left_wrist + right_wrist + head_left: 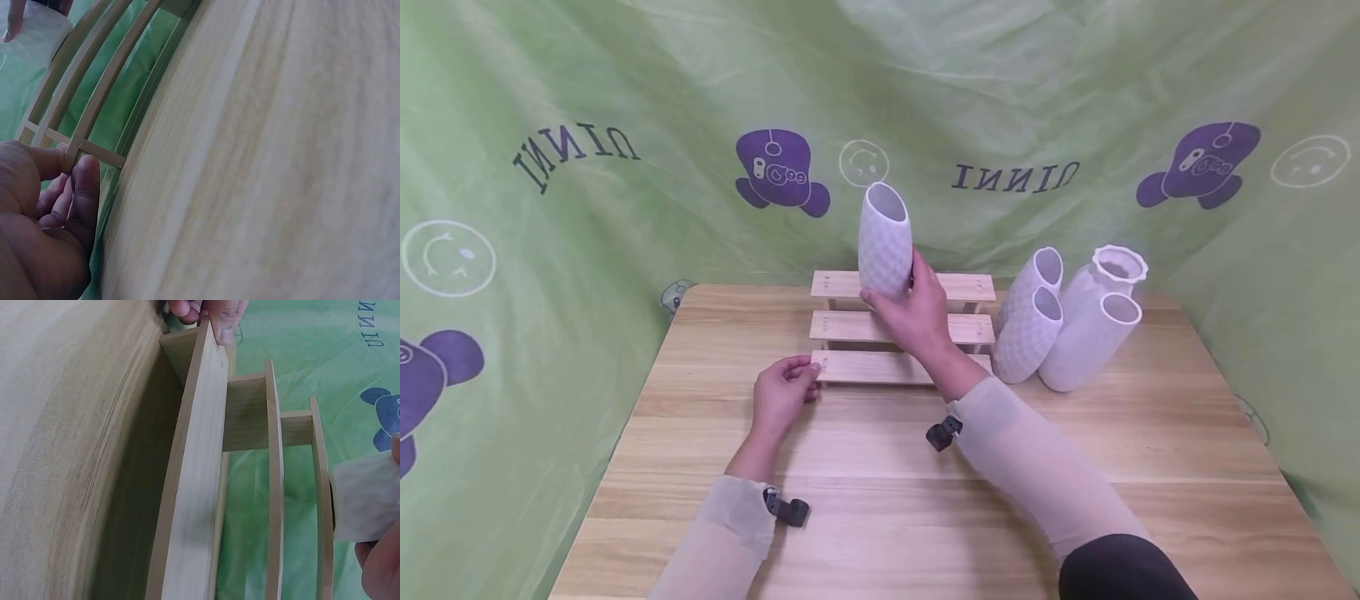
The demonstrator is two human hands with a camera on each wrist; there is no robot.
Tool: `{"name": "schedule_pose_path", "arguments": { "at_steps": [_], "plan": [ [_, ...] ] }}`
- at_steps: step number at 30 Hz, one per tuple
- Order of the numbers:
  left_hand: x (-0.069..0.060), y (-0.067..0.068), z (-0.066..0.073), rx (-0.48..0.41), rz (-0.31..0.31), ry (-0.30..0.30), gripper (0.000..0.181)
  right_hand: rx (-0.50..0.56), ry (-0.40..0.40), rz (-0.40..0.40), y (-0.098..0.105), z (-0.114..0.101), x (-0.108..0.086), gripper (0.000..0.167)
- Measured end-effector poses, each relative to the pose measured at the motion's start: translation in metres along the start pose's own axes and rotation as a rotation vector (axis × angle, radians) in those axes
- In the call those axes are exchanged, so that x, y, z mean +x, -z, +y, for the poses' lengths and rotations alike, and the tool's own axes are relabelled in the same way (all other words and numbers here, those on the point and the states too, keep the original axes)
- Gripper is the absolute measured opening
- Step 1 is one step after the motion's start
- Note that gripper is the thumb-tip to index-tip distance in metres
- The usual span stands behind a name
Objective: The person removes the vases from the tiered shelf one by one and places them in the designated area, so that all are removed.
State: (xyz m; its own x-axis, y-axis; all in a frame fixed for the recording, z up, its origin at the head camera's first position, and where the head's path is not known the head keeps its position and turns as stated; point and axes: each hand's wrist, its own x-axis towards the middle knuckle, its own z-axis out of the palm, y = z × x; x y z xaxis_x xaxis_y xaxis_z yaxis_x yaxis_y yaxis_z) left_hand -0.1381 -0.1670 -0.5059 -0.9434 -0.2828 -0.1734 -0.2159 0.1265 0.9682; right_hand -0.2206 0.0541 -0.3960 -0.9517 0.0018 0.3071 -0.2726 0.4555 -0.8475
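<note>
A white vase (883, 242) with a dimpled surface and slanted mouth stands about upright in my right hand (917, 312), whose fingers and thumb grip its lower part. Its base (362, 497) is right by the top step of a three-step wooden display rack (895, 367); whether they touch I cannot tell. At the rack's front left corner, my left hand (782, 396) pinches the end of the lowest step, thumb above and fingers below, as the left wrist view also shows (56, 212). My right forearm crosses over the rack's right part.
Right of the rack stand several white vases: two dimpled ones (1028, 337), a smooth one (1086, 346) and one with a wavy rim (1118, 265). They are close together. A green printed curtain (700, 83) hangs behind and beside the wooden table (865, 492).
</note>
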Motion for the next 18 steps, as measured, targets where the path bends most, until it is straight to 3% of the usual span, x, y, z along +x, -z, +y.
{"name": "schedule_pose_path", "arguments": {
  "at_steps": [7,18],
  "plan": [
    [0.000,0.000,0.000,-0.005,-0.003,0.003,0.028,0.008,0.053,0.012,0.007,0.006,-0.005,0.094],
    [0.001,0.000,-0.003,-0.012,-0.006,-0.002,0.028,0.028,0.046,0.042,0.020,0.011,-0.017,0.094]
  ]
}}
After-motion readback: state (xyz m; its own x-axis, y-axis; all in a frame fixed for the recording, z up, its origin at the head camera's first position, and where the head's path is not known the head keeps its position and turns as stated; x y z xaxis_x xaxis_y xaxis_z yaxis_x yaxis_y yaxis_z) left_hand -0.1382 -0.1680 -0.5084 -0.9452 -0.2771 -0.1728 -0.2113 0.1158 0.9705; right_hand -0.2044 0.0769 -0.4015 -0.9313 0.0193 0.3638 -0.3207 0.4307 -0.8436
